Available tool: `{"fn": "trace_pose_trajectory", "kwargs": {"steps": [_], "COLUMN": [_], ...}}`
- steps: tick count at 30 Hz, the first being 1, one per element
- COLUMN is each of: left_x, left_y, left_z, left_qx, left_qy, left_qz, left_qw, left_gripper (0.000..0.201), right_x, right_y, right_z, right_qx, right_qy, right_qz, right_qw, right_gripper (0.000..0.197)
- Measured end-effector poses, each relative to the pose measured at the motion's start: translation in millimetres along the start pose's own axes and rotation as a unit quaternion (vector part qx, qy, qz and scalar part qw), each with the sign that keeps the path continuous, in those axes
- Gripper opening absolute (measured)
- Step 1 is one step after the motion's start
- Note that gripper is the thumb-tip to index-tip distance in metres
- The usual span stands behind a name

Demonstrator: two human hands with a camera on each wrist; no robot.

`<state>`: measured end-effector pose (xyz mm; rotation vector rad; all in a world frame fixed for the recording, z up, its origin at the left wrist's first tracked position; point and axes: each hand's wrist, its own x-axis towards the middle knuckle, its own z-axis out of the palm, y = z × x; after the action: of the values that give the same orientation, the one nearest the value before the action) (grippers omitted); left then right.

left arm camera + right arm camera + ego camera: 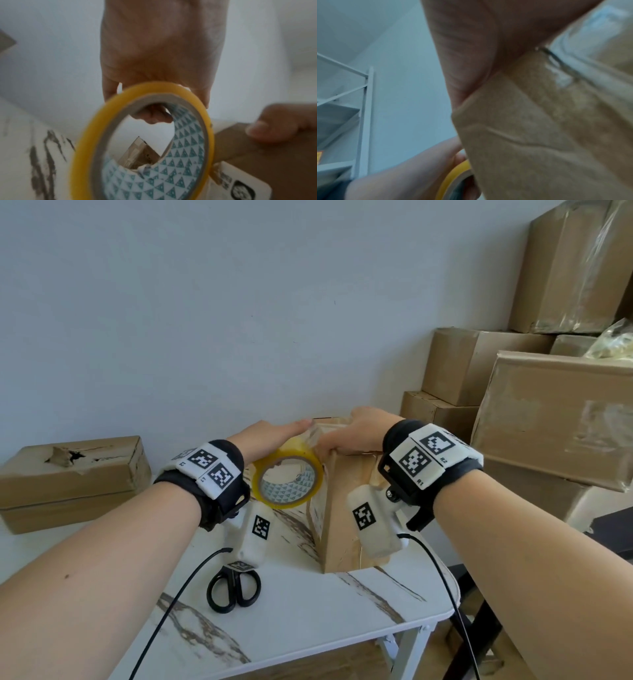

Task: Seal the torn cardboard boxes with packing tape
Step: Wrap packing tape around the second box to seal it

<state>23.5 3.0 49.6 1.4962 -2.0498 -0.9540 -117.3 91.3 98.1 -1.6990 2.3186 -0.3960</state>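
A small cardboard box (346, 508) stands on the white marble-look table (325, 611). My right hand (359, 429) lies palm down on its top, the thumb (257, 129) pressed against the upper left edge; its fingers are hidden. Just left of the box, my left hand (270, 433) grips a yellow-rimmed roll of clear packing tape (287, 477) from above, one finger (152, 116) hooked inside the core. A short clear strip (313, 433) runs from the roll to the box top. In the right wrist view the box (539, 135) fills the frame, with the tape roll (453, 178) below.
Black scissors (234, 589) lie on the table near its front. A long torn box (68, 474) sits at the left. Several cardboard boxes (548, 412) are stacked close on the right. Wrist-camera cables (445, 594) trail over the table. A white shelf frame (363, 108) stands by the wall.
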Motion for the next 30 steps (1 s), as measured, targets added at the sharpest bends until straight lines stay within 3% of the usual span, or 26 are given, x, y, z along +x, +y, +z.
{"fn": "trace_pose_trajectory", "kwargs": {"steps": [2, 5, 7, 10, 12, 17, 25, 28, 30], "left_x": [-5.5, -9.5, -12.2, -14.3, -13.8, -12.1, -9.7, -12.7, -15.6], "left_y": [-8.1, -17.6, -14.1, -3.5, -0.2, -4.6, 10.1, 5.7, -5.8], "left_z": [-6.4, -17.1, -26.6, -42.9, -45.3, -35.7, -41.3, -56.3, -61.6], "left_qx": [-0.081, -0.163, -0.231, -0.283, -0.256, -0.256, -0.217, -0.11, -0.01], "left_qy": [-0.03, -0.046, -0.005, 0.035, 0.023, 0.029, 0.062, 0.104, 0.11], "left_qz": [0.005, 0.034, 0.056, 0.079, 0.082, 0.087, 0.093, 0.106, 0.099], "left_qw": [0.996, 0.985, 0.971, 0.955, 0.963, 0.962, 0.97, 0.983, 0.989], "left_gripper": [0.045, 0.029, 0.02, 0.016, 0.026, 0.032, 0.048, 0.039, 0.048], "right_x": [0.6, 0.7, 0.1, 0.8, 1.2, 0.9, 0.8, 2.3, 2.9], "right_y": [5.2, 10.3, 12.1, 13.0, 10.2, 6.5, 16.8, 19.3, 23.3], "right_z": [-2.1, -5.3, -4.7, 1.4, 5.6, 5.9, 10.6, 11.8, 12.3], "right_qx": [0.042, 0.125, 0.209, 0.306, 0.307, 0.251, 0.33, 0.344, 0.35], "right_qy": [0.023, 0.059, 0.074, 0.08, 0.074, 0.013, 0.077, 0.078, 0.079], "right_qz": [0.006, 0.017, 0.027, 0.055, 0.066, 0.074, 0.086, 0.098, 0.109], "right_qw": [0.999, 0.99, 0.975, 0.947, 0.946, 0.965, 0.937, 0.93, 0.927], "right_gripper": [0.069, 0.085, 0.077, 0.032, 0.011, 0.023, 0.025, 0.025, 0.027]}}
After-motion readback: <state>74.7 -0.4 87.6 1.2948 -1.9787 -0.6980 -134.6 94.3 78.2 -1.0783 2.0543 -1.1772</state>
